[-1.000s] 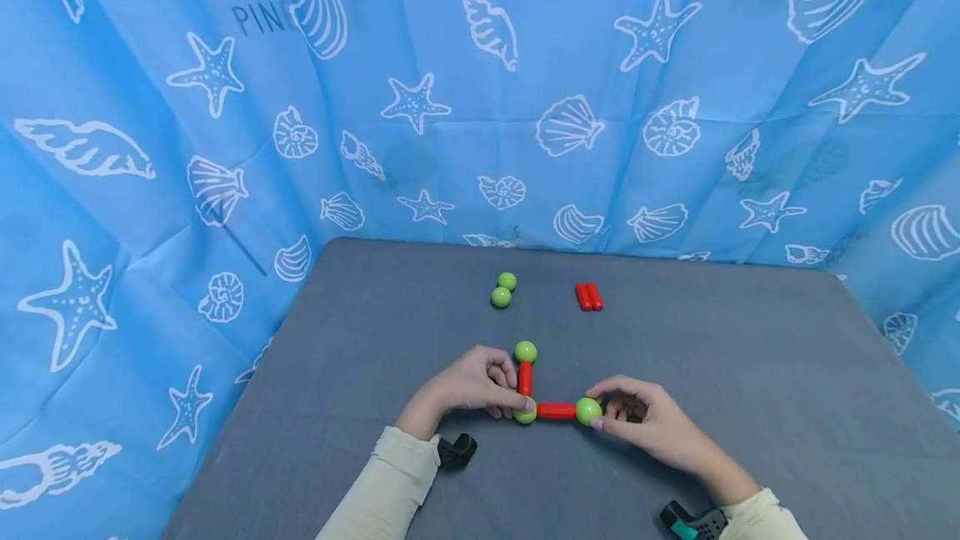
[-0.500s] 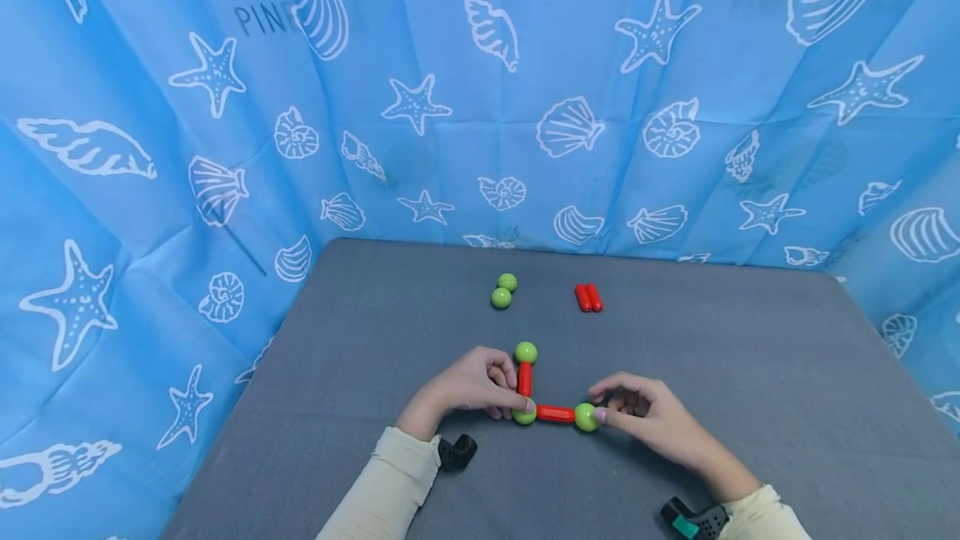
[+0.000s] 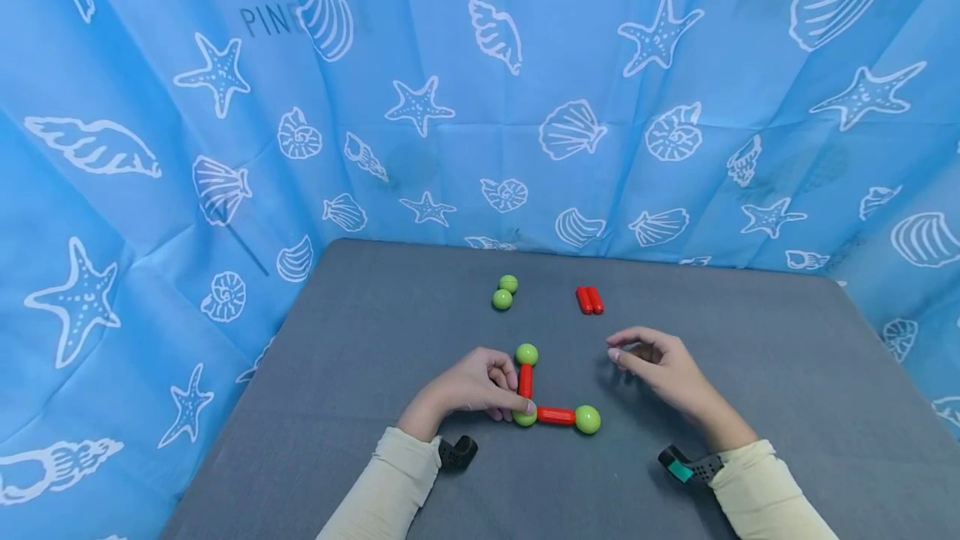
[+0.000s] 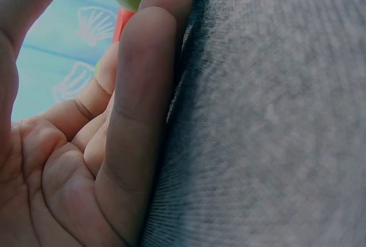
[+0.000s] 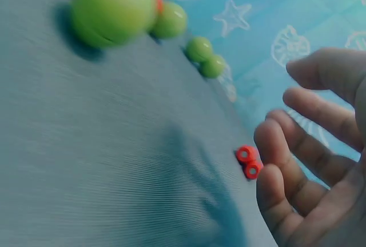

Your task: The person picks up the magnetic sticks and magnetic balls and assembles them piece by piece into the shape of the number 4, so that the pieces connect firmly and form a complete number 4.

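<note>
As the head view shows, the left hand (image 3: 476, 383) holds the corner ball (image 3: 525, 419) of the rod-and-ball L (image 3: 557, 416) on the counter (image 3: 405, 315); steady pressure should keep that joint square — the curtain (image 3: 450, 48) reads "PIN", the rest unclear. In the left wrist view, fingers (image 4: 143, 70) reach that ball; in the right wrist view, the loosely curled right hand (image 5: 331, 201) grasps nothing, short of two red rods (image 5: 246, 155).

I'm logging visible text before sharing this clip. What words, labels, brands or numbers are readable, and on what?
"PIN": dark capitals on the curtain, upper left in the head view; anything after it is too faint and overlapped by a shell to read.
Balls and rods: no readable text.
Wristbands: too small to tell.
</note>
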{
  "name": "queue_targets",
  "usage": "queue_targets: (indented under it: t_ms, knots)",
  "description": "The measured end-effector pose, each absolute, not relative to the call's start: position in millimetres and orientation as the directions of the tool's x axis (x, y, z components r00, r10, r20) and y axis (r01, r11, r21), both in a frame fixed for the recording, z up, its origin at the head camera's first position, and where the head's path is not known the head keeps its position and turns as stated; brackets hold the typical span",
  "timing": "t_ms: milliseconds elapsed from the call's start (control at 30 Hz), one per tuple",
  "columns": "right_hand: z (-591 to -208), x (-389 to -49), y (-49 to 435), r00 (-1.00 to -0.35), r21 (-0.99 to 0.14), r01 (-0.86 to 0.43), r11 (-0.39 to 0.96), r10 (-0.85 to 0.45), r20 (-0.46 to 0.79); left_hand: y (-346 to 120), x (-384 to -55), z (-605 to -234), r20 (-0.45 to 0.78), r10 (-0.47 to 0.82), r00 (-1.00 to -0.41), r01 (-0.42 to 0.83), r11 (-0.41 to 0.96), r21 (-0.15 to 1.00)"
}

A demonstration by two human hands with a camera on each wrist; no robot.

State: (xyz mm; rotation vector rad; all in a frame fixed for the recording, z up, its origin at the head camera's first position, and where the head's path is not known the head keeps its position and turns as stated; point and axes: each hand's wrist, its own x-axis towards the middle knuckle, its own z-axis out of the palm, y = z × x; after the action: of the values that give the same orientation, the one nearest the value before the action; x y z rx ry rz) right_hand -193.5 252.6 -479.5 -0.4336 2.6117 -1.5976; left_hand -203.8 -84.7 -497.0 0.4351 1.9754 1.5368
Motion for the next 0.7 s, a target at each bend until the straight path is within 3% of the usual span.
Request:
queue_targets:
  t_ms: [300, 700]
  knots:
    - [-473.9, -241.1, 256.5, -0.989, -0.852, -0.128, 0.507, -0.126, 0.073, -85.3, -204.1, -499.8, -0.245, 0.579, -0.777, -0.087, 0.286, 0.954]
    - [-477.8, -284.5, 252.7, -0.992, -0.837, -0.055, 0.544, -0.122, -0.014, -85.0, -204.5, -500.2, -0.245, 0.580, -0.777, -0.072, 0.304, 0.950]
